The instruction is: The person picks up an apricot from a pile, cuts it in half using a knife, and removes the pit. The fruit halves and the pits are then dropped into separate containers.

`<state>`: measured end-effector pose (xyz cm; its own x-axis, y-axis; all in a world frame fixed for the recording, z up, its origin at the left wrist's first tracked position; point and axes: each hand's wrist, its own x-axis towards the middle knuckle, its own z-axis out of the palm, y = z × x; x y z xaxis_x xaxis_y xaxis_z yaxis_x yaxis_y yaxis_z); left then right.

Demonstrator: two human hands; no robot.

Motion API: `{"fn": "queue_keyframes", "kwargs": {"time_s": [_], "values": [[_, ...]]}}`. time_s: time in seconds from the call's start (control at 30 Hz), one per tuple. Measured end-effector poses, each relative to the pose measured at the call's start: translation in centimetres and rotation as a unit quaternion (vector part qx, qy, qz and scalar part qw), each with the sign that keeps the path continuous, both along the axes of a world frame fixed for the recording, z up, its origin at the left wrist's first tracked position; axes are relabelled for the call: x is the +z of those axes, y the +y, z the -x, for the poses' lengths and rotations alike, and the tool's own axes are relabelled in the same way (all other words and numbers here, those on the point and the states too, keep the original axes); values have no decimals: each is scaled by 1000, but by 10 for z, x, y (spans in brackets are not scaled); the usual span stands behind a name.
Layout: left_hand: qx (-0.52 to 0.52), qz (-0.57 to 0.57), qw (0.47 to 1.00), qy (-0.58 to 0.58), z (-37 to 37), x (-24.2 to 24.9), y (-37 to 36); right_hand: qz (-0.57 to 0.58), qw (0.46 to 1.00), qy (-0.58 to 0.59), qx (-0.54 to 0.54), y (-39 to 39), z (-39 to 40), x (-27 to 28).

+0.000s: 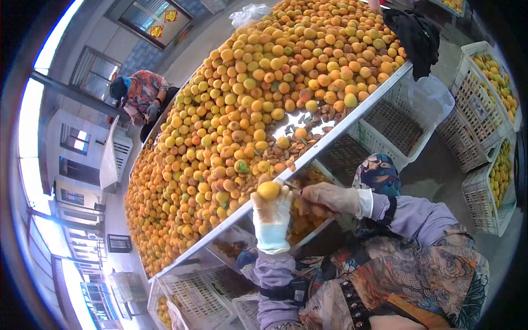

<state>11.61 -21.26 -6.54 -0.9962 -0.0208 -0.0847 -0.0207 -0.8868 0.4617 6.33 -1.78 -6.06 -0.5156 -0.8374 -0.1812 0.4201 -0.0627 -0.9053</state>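
Both of my hands wear pale, stained gloves and are close together at the near edge of a table heaped with apricots (220, 126). My left hand (272, 206) is closed around a yellow-orange apricot (268, 190), which shows at the fingertips. To its right, my right hand (333, 199) has its fingers pressed together; what they hold, if anything, is too small to make out. Beneath the hands is a crate (324, 221) with orange fruit pieces in it. Loose halves and pits (286, 151) lie on the table just beyond my hands.
A metal rim (220, 228) runs along the table's near side. White crates of apricots (478, 121) are stacked at the right, with more crates (192, 297) at lower left. A black cloth (415, 38) hangs over the table's corner. Another person (143, 96) is at the far side.
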Motion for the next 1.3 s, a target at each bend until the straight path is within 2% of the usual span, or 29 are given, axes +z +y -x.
{"fn": "queue_keyframes", "kwargs": {"time_s": [0.07,0.2,0.4,0.47,0.5,0.57,0.67,0.7,0.77,0.87,1.0,1.07,1.1,1.17,1.2,1.3], "values": [[-1,39,999,33,-8,-7,8,23,999,36,33,-1,-13,0],[4,34,999,7,-25,-14,16,0,998,4,56,4,-24,5],[1,27,999,38,-36,-18,14,-5,998,15,63,-2,-33,3],[21,98,995,0,-42,-17,12,-4,999,9,51,-2,-38,9],[24,95,995,1,-43,-13,12,-1,999,2,38,-2,-39,12],[46,227,972,37,-47,-7,13,-15,999,-3,41,-1,-40,10],[60,252,965,43,-50,-12,11,-31,999,-9,38,1,-43,4],[61,251,965,43,-50,-11,12,-32,999,-11,31,1,-44,3],[65,105,992,28,-51,-9,13,-46,998,-19,37,3,-46,5],[73,69,994,38,-51,-12,13,-51,998,-20,42,3,-49,6],[77,87,991,59,-51,-9,16,-34,998,-4,43,2,-53,6],[36,12,997,66,-51,-7,17,-35,998,-8,45,1,-53,5],[36,12,997,66,-52,-6,18,-35,998,-11,46,1,-53,5],[60,89,994,25,-52,-7,22,-34,998,-4,45,2,-53,1],[60,88,994,25,-52,-9,21,-32,998,2,45,3,-53,0],[67,256,963,48,-53,-11,21,-46,998,-14,45,9,-51,3]]}}
